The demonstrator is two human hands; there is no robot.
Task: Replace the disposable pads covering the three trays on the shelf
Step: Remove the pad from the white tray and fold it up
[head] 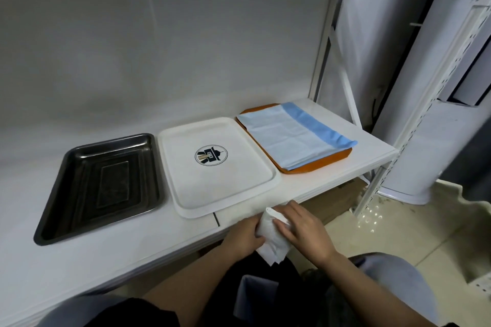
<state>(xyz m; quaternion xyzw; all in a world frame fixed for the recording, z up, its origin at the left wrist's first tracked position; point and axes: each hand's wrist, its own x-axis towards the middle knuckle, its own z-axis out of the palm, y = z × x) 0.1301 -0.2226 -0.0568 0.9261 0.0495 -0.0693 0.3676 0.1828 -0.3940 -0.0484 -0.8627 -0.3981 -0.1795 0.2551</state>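
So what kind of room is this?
Probably a storeroom or back workroom. There is a white metal rack shelf holding a black metal tray, a white plastic tray and an orange tray under a blue disposable pad.

Both forearms are bare down to the left hand [245, 237] and the right hand [303, 231], with no watch or ring visible. Behind the right hand, a grey-blue short sleeve [393, 273] covers the upper arm. Below the hands, dark shorts [148, 312] cover the legs.
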